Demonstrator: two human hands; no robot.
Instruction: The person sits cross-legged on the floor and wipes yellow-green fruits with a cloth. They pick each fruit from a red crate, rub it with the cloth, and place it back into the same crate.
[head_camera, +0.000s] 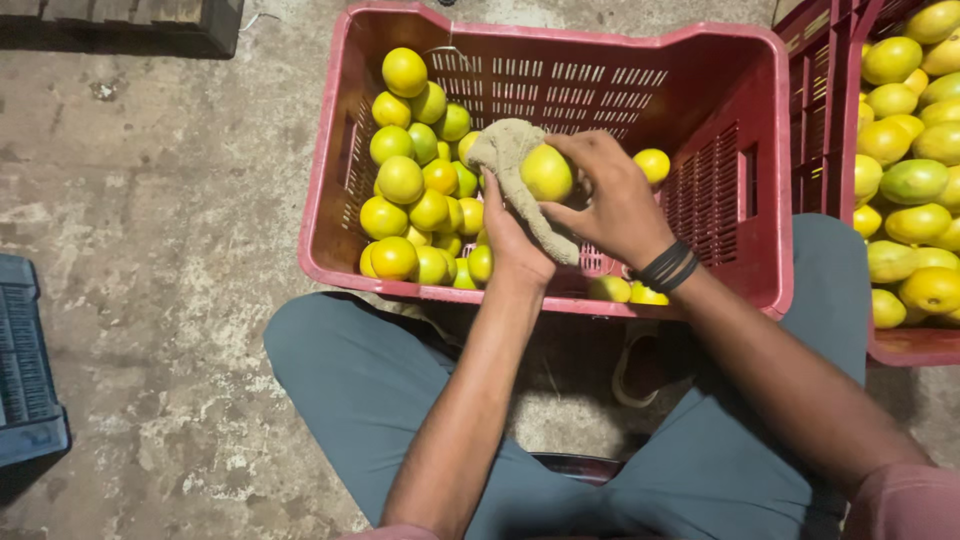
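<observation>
Right hand (610, 205) grips yellow fruit (546, 172); left hand (510, 235) holds cloth (515, 165) against it, probably pinched. Red crate (770, 180): fruit pile (415, 190) at 9 o'clock, bare floor toward 3.

Yellow-green fruit (546, 172) (beige cloth (512, 165)), red crate (560, 45).

Cloth (515, 170) covers the left hand's (510, 235) fingers and part of the held fruit (546, 172), the right hand (610, 200) hides the fruit's far side, the second crate (915, 345) runs off the right edge, blue crate (25, 370) cut by left edge.
</observation>
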